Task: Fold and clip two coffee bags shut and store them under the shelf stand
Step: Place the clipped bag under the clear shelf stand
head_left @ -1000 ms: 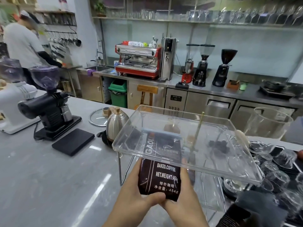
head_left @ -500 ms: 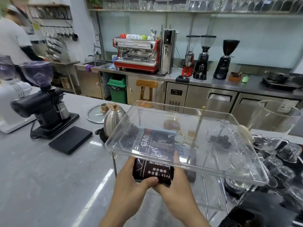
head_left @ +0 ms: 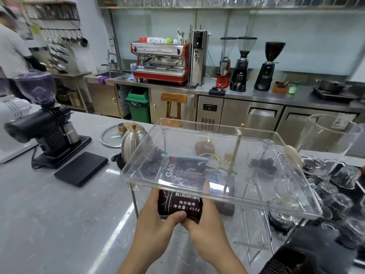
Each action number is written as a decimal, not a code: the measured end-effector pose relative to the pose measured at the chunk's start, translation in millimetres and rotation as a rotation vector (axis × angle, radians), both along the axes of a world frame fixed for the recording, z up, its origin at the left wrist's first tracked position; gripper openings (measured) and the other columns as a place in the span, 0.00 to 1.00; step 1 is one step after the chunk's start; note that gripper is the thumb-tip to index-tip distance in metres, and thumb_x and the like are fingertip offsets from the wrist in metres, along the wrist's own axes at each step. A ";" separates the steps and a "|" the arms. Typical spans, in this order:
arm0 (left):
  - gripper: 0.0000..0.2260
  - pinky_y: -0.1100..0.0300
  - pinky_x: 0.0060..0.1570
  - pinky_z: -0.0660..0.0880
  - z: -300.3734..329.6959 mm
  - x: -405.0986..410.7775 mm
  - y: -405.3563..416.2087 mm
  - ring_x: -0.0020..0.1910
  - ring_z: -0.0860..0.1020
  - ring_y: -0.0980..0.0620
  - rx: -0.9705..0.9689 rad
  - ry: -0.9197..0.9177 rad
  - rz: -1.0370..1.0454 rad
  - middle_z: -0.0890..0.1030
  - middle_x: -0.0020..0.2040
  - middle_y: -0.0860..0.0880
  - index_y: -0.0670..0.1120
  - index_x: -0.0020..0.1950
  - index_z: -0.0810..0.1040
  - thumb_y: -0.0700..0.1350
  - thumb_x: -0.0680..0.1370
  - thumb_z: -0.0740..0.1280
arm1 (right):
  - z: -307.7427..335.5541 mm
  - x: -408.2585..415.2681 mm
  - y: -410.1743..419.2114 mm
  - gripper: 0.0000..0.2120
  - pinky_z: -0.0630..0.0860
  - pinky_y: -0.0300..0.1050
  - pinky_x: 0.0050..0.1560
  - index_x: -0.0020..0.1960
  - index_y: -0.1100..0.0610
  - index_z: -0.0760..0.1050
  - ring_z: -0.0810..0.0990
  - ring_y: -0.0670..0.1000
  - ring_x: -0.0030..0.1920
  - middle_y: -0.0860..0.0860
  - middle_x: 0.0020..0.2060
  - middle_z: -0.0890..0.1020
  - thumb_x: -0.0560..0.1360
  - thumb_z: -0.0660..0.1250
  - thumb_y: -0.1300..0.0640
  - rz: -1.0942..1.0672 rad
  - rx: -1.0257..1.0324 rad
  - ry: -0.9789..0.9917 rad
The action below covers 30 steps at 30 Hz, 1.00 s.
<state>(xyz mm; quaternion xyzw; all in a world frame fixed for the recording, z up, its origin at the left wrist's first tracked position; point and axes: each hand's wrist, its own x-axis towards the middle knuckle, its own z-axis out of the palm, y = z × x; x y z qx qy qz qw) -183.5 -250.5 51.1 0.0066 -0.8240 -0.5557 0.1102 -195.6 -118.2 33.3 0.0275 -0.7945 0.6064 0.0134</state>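
Clipped coffee bag: left hand and right hand gripping its base, sliding it under shelf stand; second bag's whereabouts unclear.

I'm in a café's bar area: a red espresso machine upper centre, three coffee grinders on its right, a steel counter beneath them.

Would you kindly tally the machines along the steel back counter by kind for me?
Espresso machine: 1
Water dispenser: 1
Coffee grinders: 3, red, black, black
Total: 5
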 end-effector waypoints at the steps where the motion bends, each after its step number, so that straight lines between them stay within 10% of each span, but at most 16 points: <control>1: 0.26 0.67 0.46 0.76 -1.0 0.7 0.2 0.47 0.82 0.62 -0.023 0.013 -0.002 0.83 0.48 0.62 0.65 0.54 0.72 0.38 0.69 0.76 | 1.2 1.6 -0.7 0.46 0.71 0.24 0.51 0.68 0.27 0.48 0.75 0.31 0.56 0.34 0.57 0.76 0.70 0.74 0.61 0.000 0.021 0.012; 8: 0.20 0.62 0.57 0.75 -20.2 1.9 4.4 0.58 0.76 0.55 -0.237 0.184 0.055 0.76 0.60 0.54 0.55 0.60 0.77 0.41 0.70 0.74 | 5.9 12.5 -2.6 0.32 0.59 0.39 0.74 0.74 0.47 0.60 0.50 0.38 0.76 0.35 0.76 0.47 0.74 0.69 0.58 0.010 0.440 0.270; 25: 0.16 0.54 0.55 0.74 -18.5 39.5 11.8 0.54 0.75 0.51 -0.476 0.408 0.149 0.77 0.52 0.52 0.46 0.54 0.83 0.37 0.67 0.76 | 15.6 54.6 10.6 0.29 0.50 0.44 0.78 0.78 0.47 0.50 0.45 0.40 0.77 0.41 0.77 0.50 0.80 0.57 0.51 0.056 0.574 0.212; 30: 0.14 0.64 0.57 0.69 -18.4 69.5 17.7 0.56 0.74 0.56 -0.391 0.300 0.115 0.78 0.54 0.54 0.48 0.55 0.82 0.39 0.70 0.75 | 28.1 91.5 21.7 0.26 0.50 0.32 0.74 0.76 0.45 0.56 0.49 0.33 0.75 0.36 0.75 0.56 0.80 0.59 0.50 0.108 0.460 0.243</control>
